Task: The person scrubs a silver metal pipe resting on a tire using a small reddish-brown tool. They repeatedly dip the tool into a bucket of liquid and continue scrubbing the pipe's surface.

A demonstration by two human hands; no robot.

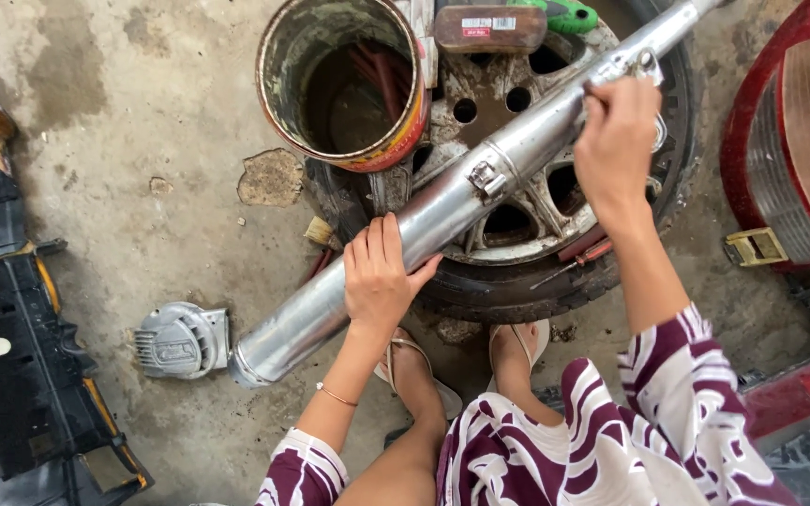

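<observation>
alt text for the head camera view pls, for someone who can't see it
A person crouches over a long silver exhaust pipe laid across a wheel and tyre on a concrete floor, left hand steadying its middle and right hand working near its narrow end. A rusty open tin can sits on the wheel, and a small grey metal cover lies by the pipe's wide end.

Vehicle repair workshop: stained concrete floor [142, 112] strewn with a wheel and tyre [517, 281], exhaust silencer [424, 225], screwdrivers [574, 262], black body panels [11, 375] and red tail lamp [799, 141].

We are seeing a long, scuffed silver exhaust muffler [424, 220] lying diagonally across a wheel [517, 234] lying flat on the floor.
</observation>
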